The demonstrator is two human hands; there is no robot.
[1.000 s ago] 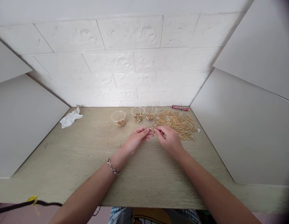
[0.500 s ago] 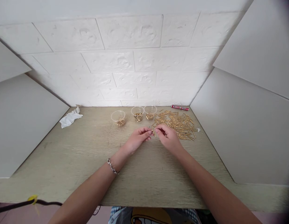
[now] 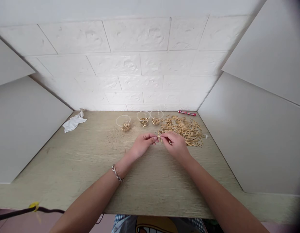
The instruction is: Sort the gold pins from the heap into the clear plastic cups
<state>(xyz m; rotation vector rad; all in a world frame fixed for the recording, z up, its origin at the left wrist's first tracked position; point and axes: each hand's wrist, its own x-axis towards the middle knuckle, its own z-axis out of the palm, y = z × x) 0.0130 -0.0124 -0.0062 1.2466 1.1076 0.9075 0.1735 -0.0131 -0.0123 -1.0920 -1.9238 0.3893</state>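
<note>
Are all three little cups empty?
No, each of the three cups has small gold-coloured pieces at its bottom.

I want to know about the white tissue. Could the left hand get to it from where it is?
Probably yes. The crumpled white tissue lies far left on the table, with only bare wood between it and the left hand. But its fingers are pinching a small gold pin.

Bright, even, diffuse light fills the scene, strongest on the white brick wall (image 3: 140, 64), with only faint soft shadows under the arms. Wide-angle distortion bends lines near the edges, and the right corners darken with vignetting; small parts look slightly soft.
</note>
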